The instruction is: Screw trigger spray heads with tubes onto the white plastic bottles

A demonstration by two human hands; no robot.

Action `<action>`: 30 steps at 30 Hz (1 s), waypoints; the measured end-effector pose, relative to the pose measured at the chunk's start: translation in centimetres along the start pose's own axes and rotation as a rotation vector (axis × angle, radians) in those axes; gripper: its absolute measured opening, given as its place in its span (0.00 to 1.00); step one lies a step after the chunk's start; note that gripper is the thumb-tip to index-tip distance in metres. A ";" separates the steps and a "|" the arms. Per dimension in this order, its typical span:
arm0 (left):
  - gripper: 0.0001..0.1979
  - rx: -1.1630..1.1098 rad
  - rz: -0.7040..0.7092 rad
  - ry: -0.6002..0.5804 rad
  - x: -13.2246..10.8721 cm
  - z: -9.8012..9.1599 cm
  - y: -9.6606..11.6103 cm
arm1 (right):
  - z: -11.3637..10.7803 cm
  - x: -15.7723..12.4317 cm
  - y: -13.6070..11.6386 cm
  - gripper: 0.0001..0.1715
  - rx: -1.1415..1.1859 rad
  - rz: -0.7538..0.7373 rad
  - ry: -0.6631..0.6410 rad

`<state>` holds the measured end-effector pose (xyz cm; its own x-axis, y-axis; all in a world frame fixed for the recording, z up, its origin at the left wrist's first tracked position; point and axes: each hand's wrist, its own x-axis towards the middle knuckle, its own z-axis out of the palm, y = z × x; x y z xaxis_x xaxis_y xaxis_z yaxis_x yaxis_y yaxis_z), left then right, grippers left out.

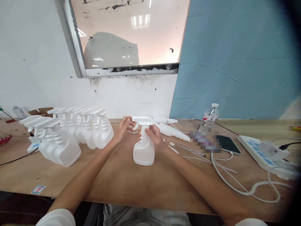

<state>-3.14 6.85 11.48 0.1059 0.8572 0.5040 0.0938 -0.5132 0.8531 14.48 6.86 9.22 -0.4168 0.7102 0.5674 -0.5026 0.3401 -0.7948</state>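
A white spray bottle stands upright on the table in front of me, its nozzle pointing left. My right hand is wrapped around its neck, the thumb in front and fingertips showing on the far side. Beside the nozzle and trigger is my left hand, fingers apart and slightly bent; I cannot tell whether they touch the nozzle. Behind my right hand lie white spray bottle parts, partly hidden. A small white ring and a thin metal tool rest nearby.
To the left, several white spray bottles stand in a back row and a front row. On the right are a clear drink bottle, a phone, a power strip and looping white cables. A wall with a window rises behind.
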 end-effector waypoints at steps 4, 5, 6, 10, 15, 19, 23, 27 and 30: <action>0.23 -0.080 -0.147 -0.206 -4.3 -0.1 -3.9 | 0.1 0.1 0.2 0.18 0.010 0.018 0.006; 0.23 -0.059 -0.154 -0.252 -5.3 0.0 -4.4 | 0.0 0.1 0.1 0.17 0.025 0.038 -0.002; 0.22 -0.025 -0.160 -0.288 -6.3 0.2 -4.7 | 0.0 0.2 0.0 0.17 0.037 0.057 -0.016; 0.29 0.134 -0.182 -0.337 -8.2 0.9 -5.1 | -0.6 0.4 -0.7 0.20 0.016 0.143 -0.094; 0.27 0.099 -0.157 -0.389 -8.2 1.3 -5.5 | -1.2 0.7 -1.4 0.23 -0.049 0.376 -0.129; 0.27 0.095 -0.155 -0.400 -8.5 1.5 -6.0 | -1.1 0.8 -2.1 0.24 -0.100 0.442 -0.167; 0.27 0.154 -0.136 -0.345 -9.0 1.7 -6.7 | -1.0 0.8 -2.5 0.23 -0.097 0.463 -0.190; 0.26 0.174 -0.132 -0.310 -9.4 2.1 -7.3 | -0.8 0.8 -2.2 0.22 -0.105 0.410 -0.172; 0.26 0.116 -0.155 -0.291 -9.6 2.4 -7.8 | -0.3 0.8 -2.0 0.23 -0.139 0.359 -0.110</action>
<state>-2.47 2.55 -0.32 0.3579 0.8857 0.2957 0.2408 -0.3935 0.8872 15.39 6.93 11.19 -0.6296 0.7314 0.2619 -0.2062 0.1677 -0.9640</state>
